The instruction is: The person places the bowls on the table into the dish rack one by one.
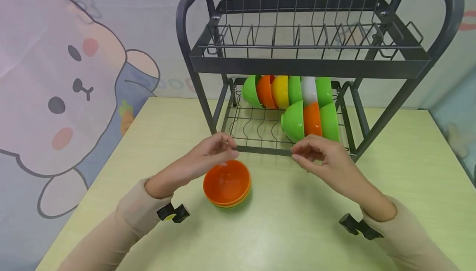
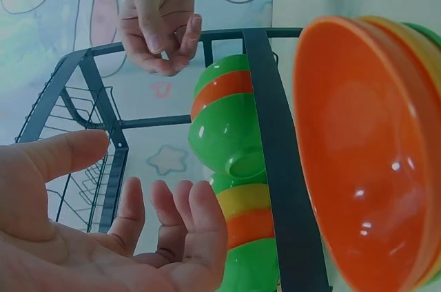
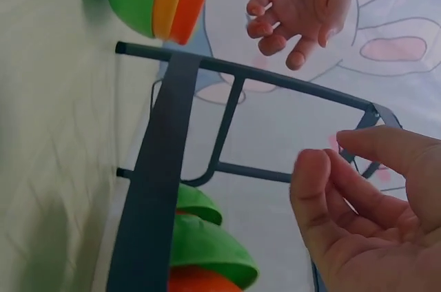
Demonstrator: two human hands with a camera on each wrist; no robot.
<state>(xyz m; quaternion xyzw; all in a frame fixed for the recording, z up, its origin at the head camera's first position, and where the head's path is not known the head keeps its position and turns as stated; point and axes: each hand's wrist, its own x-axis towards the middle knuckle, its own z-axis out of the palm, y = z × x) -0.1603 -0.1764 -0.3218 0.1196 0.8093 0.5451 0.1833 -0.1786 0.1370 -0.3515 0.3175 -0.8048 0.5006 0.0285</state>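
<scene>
A stack of nested bowls (image 1: 227, 184) sits on the table in front of the rack, an orange one on top with yellow and green rims under it. My left hand (image 1: 208, 155) hovers just above the far left side of that stack, fingers loosely bent and thumb apart, holding nothing. To the right, my right hand (image 1: 327, 159) hangs in front of the rack's lower shelf, its fingers loosely curled with a gap to the thumb and nothing between them. Behind it, a front row of green and orange bowls (image 1: 292, 122) stands on edge on the lower shelf.
The dark two-tier dish rack (image 1: 308, 67) fills the back of the table (image 1: 171, 126). Its upper wire tier overhangs the lower shelf (image 1: 256, 128), where a back row of green, orange, yellow and white bowls (image 1: 281, 91) leans. A cartoon-printed backdrop (image 1: 48, 68) hangs behind.
</scene>
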